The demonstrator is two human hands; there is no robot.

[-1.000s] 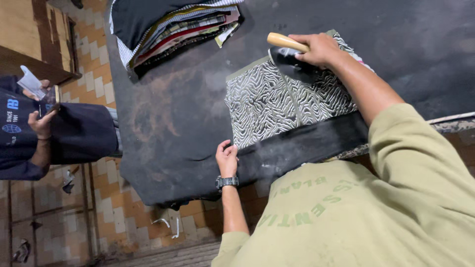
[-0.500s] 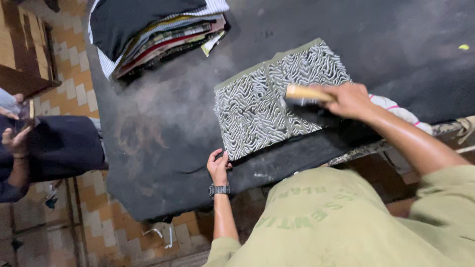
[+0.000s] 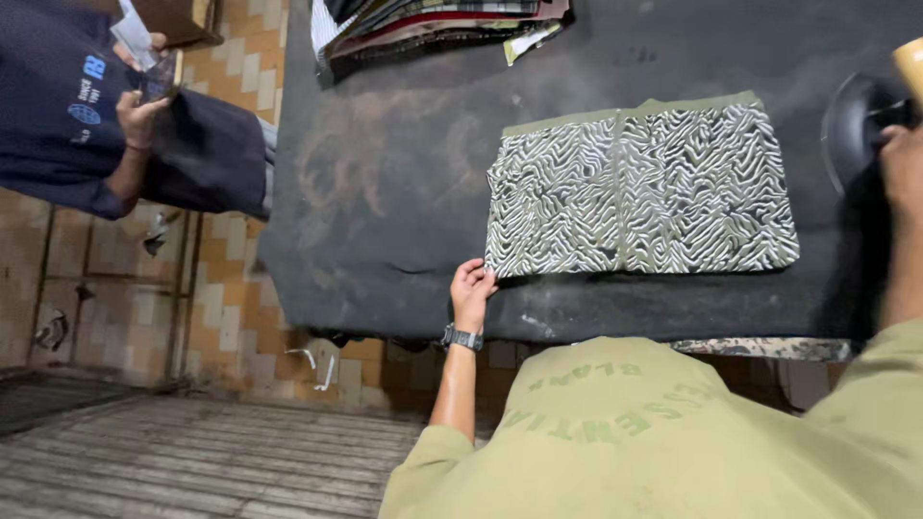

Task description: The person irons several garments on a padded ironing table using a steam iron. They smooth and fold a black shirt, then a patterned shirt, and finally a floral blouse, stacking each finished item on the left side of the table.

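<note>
Dark, scorched padding covers the bench [image 3: 404, 192], which stands on a floor of tan and cream tiles [image 3: 231, 317]. At the middle of the bench lies a folded garment in a black-and-white zebra print [image 3: 644, 187] with an olive band along its far edge, spread flat. The left hand [image 3: 473, 288], with a watch at the wrist, rests with curled fingers on the garment's corner at 7 o'clock; its grip is loose, touching and not clamping. At 3 o'clock the right hand [image 3: 902, 163] is closed around the handle of a dark iron [image 3: 856, 125], lifted just beside the garment's right edge. At 12 o'clock sits a stack of folded cloths [image 3: 433, 24]. At 10 o'clock another person in dark blue [image 3: 58, 106] holds a small object.
</note>
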